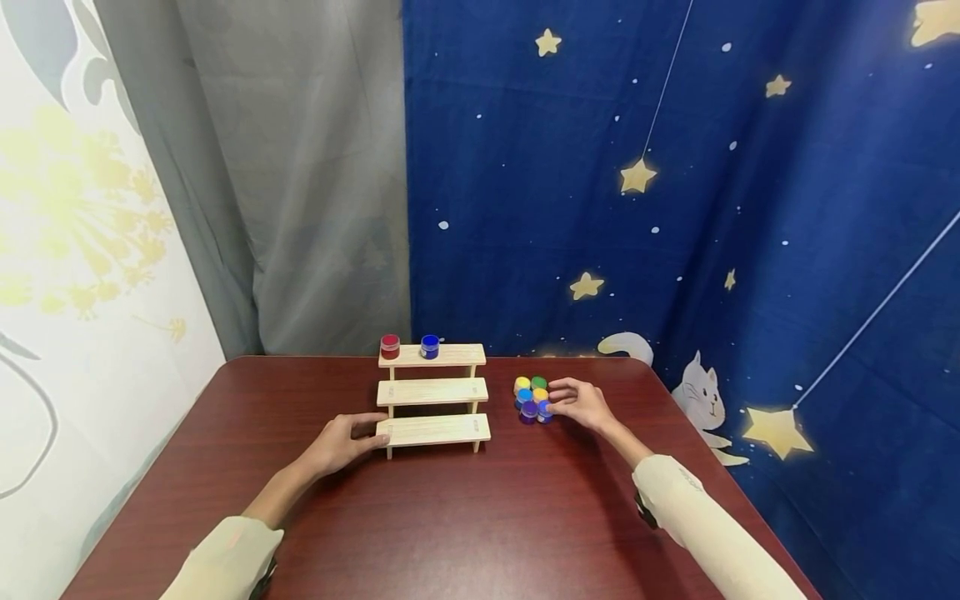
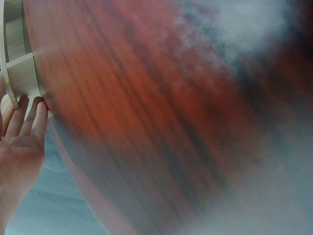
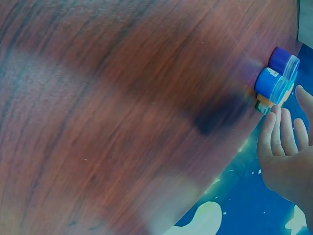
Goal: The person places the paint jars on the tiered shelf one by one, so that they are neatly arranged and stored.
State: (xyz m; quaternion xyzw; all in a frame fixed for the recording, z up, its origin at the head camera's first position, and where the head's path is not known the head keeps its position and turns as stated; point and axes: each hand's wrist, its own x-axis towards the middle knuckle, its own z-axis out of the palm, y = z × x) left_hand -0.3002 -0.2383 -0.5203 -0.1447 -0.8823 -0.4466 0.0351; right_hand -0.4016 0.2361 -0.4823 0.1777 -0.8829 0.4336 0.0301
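A three-step wooden display stand (image 1: 432,430) stands on the table, its steps rising toward the back. My left hand (image 1: 341,443) holds the left end of its lowest step, thumb at the front and fingers behind; the left wrist view has the fingers (image 2: 36,120) at the stand's end. A red paint pot (image 1: 390,347) and a blue paint pot (image 1: 430,347) sit on the top step. To the right, my right hand (image 1: 581,404) reaches around a cluster of several small pots, fingers loosely spread. Its thumb is right at a blue pot (image 3: 272,84), beside a purple pot (image 1: 528,412).
Also in the cluster are a yellow pot (image 1: 522,385), a green pot (image 1: 539,382), a light blue pot (image 1: 524,398) and an orange-yellow pot (image 1: 540,395). The reddish-brown table (image 1: 450,525) ends at a grey curtain (image 1: 322,208) and a blue starry curtain (image 1: 525,208).
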